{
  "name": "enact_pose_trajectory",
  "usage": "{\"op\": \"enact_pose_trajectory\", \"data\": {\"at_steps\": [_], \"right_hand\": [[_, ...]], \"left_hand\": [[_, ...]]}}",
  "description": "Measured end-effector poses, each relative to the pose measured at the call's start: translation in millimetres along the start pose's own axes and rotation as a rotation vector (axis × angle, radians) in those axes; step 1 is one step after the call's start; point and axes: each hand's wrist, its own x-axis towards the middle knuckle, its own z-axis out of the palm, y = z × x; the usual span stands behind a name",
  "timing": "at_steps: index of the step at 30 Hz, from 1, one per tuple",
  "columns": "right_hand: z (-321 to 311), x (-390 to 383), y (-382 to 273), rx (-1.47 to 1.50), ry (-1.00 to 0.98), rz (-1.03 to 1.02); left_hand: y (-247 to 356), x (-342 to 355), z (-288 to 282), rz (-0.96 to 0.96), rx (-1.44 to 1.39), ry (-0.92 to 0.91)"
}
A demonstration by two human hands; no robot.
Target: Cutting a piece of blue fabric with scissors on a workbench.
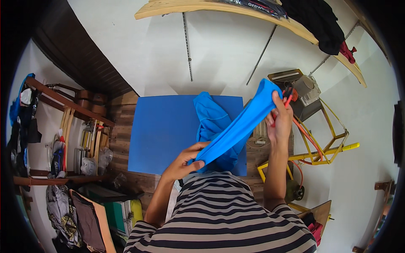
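Note:
A bright blue fabric garment [236, 126] is stretched up and to the right between my two hands, with the rest bunched on a blue board [160, 130] below. My left hand [185, 162] grips the lower part of the stretched strip, thumb over the cloth. My right hand [279, 118] pinches its upper end and also holds a small red-handled tool with black tips [288, 96], partly hidden by the fingers, perhaps snips or scissors.
A wooden wall shelf [168, 8] holds dark cloth. Shelving with assorted items [67, 101] stands at left. A grey machine [308, 88] and a yellow metal frame [333, 149] with orange hose are at right. Folded boards and bags [93, 215] lean at lower left.

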Motion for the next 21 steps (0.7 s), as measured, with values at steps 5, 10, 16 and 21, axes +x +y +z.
{"op": "enact_pose_trajectory", "data": {"at_steps": [5, 10, 16, 21], "right_hand": [[2, 27, 30, -0.232, 0.001, 0.072], [13, 23, 48, -0.411, -0.001, 0.121], [22, -47, 26, -0.584, -0.297, -0.105], [24, -85, 25, -0.859, -0.423, -0.378]], "left_hand": [[3, -18, 9, -0.119, -0.443, 0.083], [0, -15, 11, -0.189, -0.919, 0.149], [9, -4, 14, -0.155, -0.927, 0.17], [12, 3, 19, -0.153, -0.951, 0.198]]}}
